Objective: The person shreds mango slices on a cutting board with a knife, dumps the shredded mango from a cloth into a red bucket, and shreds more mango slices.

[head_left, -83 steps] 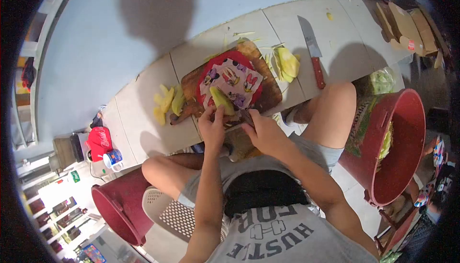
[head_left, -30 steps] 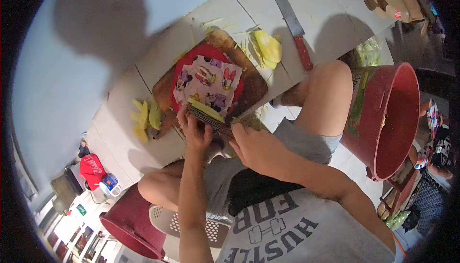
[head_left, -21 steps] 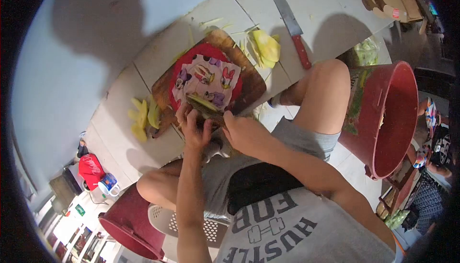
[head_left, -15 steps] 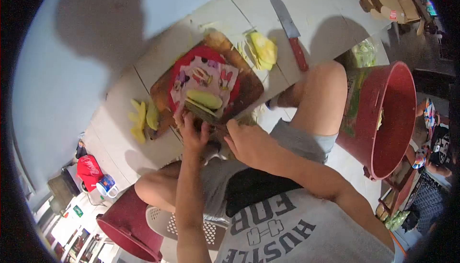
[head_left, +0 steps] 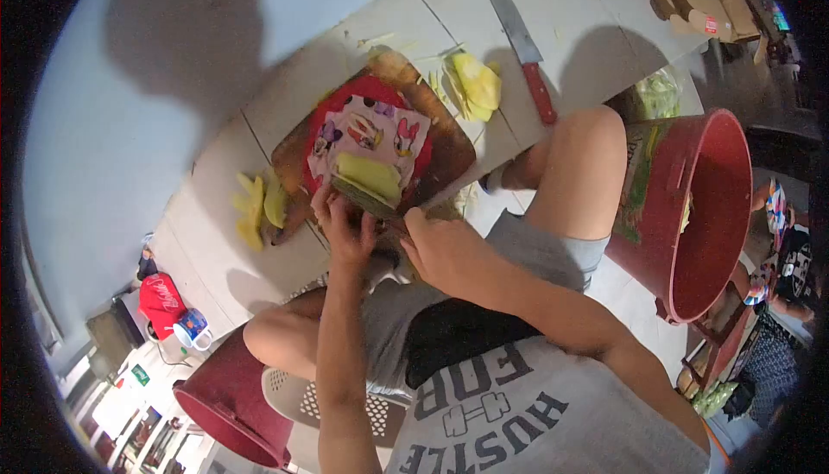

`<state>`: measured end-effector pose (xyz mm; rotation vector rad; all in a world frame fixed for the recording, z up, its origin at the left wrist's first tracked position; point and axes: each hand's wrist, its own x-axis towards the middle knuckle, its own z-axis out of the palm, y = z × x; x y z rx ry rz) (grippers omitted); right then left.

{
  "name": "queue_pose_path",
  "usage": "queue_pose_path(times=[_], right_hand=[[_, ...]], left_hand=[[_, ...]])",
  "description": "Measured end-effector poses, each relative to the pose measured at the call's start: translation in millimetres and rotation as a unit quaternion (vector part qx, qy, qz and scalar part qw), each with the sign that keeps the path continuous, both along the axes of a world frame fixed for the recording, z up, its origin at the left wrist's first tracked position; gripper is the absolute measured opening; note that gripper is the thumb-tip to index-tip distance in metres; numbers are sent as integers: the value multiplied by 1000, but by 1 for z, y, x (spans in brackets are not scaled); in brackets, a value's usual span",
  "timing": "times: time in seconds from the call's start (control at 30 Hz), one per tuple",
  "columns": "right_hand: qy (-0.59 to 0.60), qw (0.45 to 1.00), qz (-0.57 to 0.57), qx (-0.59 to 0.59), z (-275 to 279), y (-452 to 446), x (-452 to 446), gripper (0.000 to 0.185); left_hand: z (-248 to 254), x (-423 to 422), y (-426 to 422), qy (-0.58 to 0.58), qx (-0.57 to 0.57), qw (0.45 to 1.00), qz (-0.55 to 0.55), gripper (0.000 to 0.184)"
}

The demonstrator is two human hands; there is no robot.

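In my right hand (head_left: 445, 249) is the handle of a kitchen knife, closed in my fingers. The knife's dark blade (head_left: 366, 199) slants across a pale yellow-green fruit, which looks like unripe mango. On the blade's far side, a cut piece of the mango (head_left: 367, 173) lies over a pink cartoon-print cloth (head_left: 354, 133). My left hand (head_left: 344, 228) is curled at the near side of the blade, gripping the mango, mostly hidden by blade and fingers. Under the cloth are a red round thing (head_left: 373, 87) and a worn wooden board (head_left: 453, 150).
Yellow slices (head_left: 250, 211) lie left of the board, and more slices (head_left: 475, 87) to its right. A second knife (head_left: 527, 55) with a red handle rests on the tiled surface (head_left: 432, 29). Red buckets (head_left: 712, 215) stand at both sides. A mug (head_left: 193, 330) is at left.
The cut mango piece on the far side of the blade now shows a broader face. Both hands and the blade have hardly moved; the view has shifted slightly.
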<state>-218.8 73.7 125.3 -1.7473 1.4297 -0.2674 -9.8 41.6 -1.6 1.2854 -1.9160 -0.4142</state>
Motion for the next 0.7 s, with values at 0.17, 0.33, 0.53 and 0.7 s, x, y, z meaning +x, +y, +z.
queue_pose_path(times=[0.17,0.33,0.53,0.7], right_hand=[[-28,999,-3,34,32,11,-10,25],[1,1000,-22,12,-30,3,12,25],[-33,999,-27,-1,-37,1,9,28],[-43,998,-42,-17,-8,2,-5,29]], left_hand=[[4,-3,-3,22,-23,999,-14,41],[3,4,4,21,-17,999,-26,44],[6,-2,-6,-7,-39,999,-22,42],[9,-1,-1,5,-7,1000,-8,38]])
